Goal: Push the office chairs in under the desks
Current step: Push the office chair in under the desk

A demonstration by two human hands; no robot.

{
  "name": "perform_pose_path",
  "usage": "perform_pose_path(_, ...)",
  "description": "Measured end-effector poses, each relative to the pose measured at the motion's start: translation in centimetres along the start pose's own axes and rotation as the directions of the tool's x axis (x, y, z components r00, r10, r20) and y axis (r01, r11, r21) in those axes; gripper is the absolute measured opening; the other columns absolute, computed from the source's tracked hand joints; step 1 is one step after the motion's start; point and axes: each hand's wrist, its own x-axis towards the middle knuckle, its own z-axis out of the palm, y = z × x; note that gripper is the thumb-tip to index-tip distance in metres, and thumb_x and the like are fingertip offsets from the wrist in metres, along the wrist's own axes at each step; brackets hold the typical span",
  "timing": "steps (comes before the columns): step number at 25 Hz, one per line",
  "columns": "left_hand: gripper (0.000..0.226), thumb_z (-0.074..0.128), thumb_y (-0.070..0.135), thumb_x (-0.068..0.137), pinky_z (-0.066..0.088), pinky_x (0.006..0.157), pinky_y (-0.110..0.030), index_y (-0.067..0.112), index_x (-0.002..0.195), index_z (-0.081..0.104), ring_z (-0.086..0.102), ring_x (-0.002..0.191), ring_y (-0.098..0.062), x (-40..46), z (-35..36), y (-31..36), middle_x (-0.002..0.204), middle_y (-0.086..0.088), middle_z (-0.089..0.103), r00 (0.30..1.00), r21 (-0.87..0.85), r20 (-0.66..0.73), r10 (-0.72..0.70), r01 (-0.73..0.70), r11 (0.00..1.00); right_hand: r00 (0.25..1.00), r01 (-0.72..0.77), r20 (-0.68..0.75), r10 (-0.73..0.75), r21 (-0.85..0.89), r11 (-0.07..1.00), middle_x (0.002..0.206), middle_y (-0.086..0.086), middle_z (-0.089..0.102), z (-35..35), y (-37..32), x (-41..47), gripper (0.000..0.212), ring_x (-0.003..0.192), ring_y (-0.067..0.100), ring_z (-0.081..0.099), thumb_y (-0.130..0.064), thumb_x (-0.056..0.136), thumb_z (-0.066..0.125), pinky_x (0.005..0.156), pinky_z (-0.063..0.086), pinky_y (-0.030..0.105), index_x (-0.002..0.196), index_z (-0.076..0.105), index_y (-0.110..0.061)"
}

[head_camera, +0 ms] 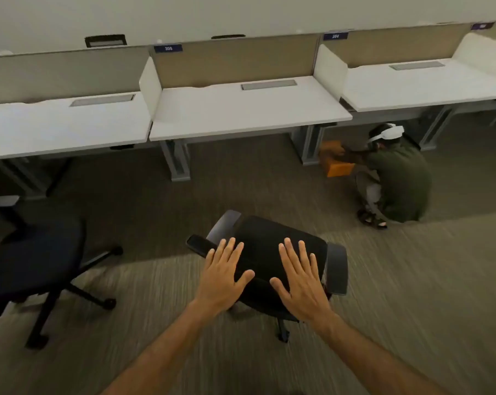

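On the carpet, two chairs [269, 252] [32, 266] face three desks [241, 109]; left hand [224, 276], right hand [301, 280], each grip spread flat.

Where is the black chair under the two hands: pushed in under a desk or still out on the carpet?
Out. The black chair stands on open carpet, well short of the middle desk, with bare floor between them.

I see matt black cloth on the chair [272, 252], its armrests [337, 269] smooth dull plastic. The counter [241, 109] tops look smooth white laminate (faintly sheened), on grey metal legs [178, 161]. The floor [412, 280] is rough ribbed carpet.
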Motion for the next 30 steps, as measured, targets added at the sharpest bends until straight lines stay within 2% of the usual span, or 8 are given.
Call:
perform_pose_path(3, 0.073, 0.030, 0.064, 0.102, -0.007, 0.126, -0.040, 0.028, 0.163, 0.010, -0.012, 0.155, -0.012, -0.4, 1.5, -1.9, 0.171, 0.006, 0.003, 0.993, 0.104, 0.086, 0.077, -0.086, 0.991, 0.998, 0.033, 0.058, -0.027, -0.121, 0.992, 0.171, -0.010, -0.015, 1.2, 0.6, -0.8, 0.077, 0.156, 0.023, -0.017, -0.063, 0.103, 0.031, 0.123, -0.001, 0.054, 0.163, -0.006, -0.031)
perform_pose_path(6, 0.076, 0.029, 0.066, 0.099, -0.010, 0.123, -0.038, 0.028, 0.162, 0.008, -0.013, 0.155, -0.010, 0.1, 2.5, -3.7, 0.171, 0.007, 0.003, 0.981, 0.135, 0.141, 0.133, -0.152, 0.979, 0.992, 0.036, 0.125, -0.017, -0.151, 0.988, 0.170, -0.009, -0.016, 2.8, 1.2, -1.4, 0.078, 0.156, 0.021, -0.018, -0.062, 0.103, 0.033, 0.122, -0.002, 0.051, 0.162, -0.007, -0.029)
perform_pose_path(12, 0.074, 0.024, 0.065, 0.102, -0.004, 0.126, -0.042, 0.028, 0.163, 0.006, -0.011, 0.156, -0.014, 3.0, 3.0, -6.3, 0.171, 0.004, 0.001, 0.935, 0.184, 0.301, 0.188, -0.250, 0.951, 0.971, -0.063, 0.218, 0.103, -0.184, 0.981, 0.169, -0.008, -0.021, 5.3, 0.7, -1.5, 0.077, 0.156, 0.017, -0.019, -0.064, 0.104, 0.026, 0.123, -0.002, 0.045, 0.162, -0.009, -0.028)
perform_pose_path(17, 0.068, 0.029, 0.059, 0.105, 0.000, 0.125, -0.051, 0.032, 0.163, 0.008, -0.002, 0.157, -0.021, 5.2, 2.7, -8.2, 0.172, 0.002, 0.006, 0.904, 0.199, 0.388, 0.181, -0.274, 0.941, 0.958, -0.124, 0.215, 0.190, -0.285, 0.950, 0.170, 0.001, 0.020, 5.8, 0.4, -0.5, 0.070, 0.155, 0.028, 0.022, -0.063, 0.103, 0.019, 0.120, 0.026, 0.052, 0.160, 0.026, -0.024)
perform_pose_path(19, 0.066, 0.030, 0.059, 0.105, 0.002, 0.125, -0.052, 0.034, 0.163, 0.010, 0.002, 0.157, -0.021, 6.0, 2.5, -8.9, 0.171, 0.001, 0.012, 0.894, 0.184, 0.397, 0.208, -0.300, 0.936, 0.954, -0.150, 0.207, 0.218, -0.299, 0.942, 0.158, 0.004, 0.044, 5.8, 0.5, 0.5, 0.074, 0.143, 0.027, 0.043, -0.065, 0.101, 0.014, 0.114, 0.037, 0.050, 0.156, 0.036, -0.022)
perform_pose_path(21, 0.067, 0.031, 0.061, 0.104, 0.004, 0.125, -0.051, 0.034, 0.163, 0.012, 0.008, 0.156, -0.023, 7.0, 2.2, -9.8, 0.169, 0.000, 0.020, 0.879, 0.180, 0.416, 0.233, -0.331, 0.926, 0.950, -0.174, 0.198, 0.243, -0.311, 0.934, 0.143, 0.002, 0.058, 5.6, 0.7, 1.6, 0.077, 0.129, 0.025, 0.055, -0.067, 0.099, 0.010, 0.106, 0.043, 0.046, 0.151, 0.043, -0.021)
perform_pose_path(26, 0.075, 0.034, 0.073, 0.097, 0.011, 0.124, -0.048, 0.034, 0.160, 0.020, 0.024, 0.150, -0.022, 9.7, 1.4, -11.3, 0.160, 0.002, 0.034, 0.827, 0.170, 0.490, 0.277, -0.402, 0.900, 0.954, -0.190, 0.152, 0.258, -0.355, 0.915, 0.128, -0.001, 0.066, 5.8, 1.0, 2.6, 0.072, 0.115, 0.022, 0.062, -0.067, 0.101, 0.014, 0.099, 0.047, 0.042, 0.142, 0.052, -0.022)
perform_pose_path(30, 0.078, 0.030, 0.077, 0.096, 0.019, 0.121, -0.047, 0.034, 0.161, 0.018, 0.031, 0.147, -0.022, 11.0, 1.8, -11.6, 0.159, 0.001, 0.037, 0.801, 0.195, 0.514, 0.307, -0.457, 0.868, 0.961, -0.168, 0.145, 0.234, -0.363, 0.916, 0.121, -0.003, 0.067, 5.3, 2.3, 3.2, 0.068, 0.110, 0.021, 0.064, -0.067, 0.101, 0.018, 0.095, 0.048, 0.041, 0.139, 0.054, -0.023)
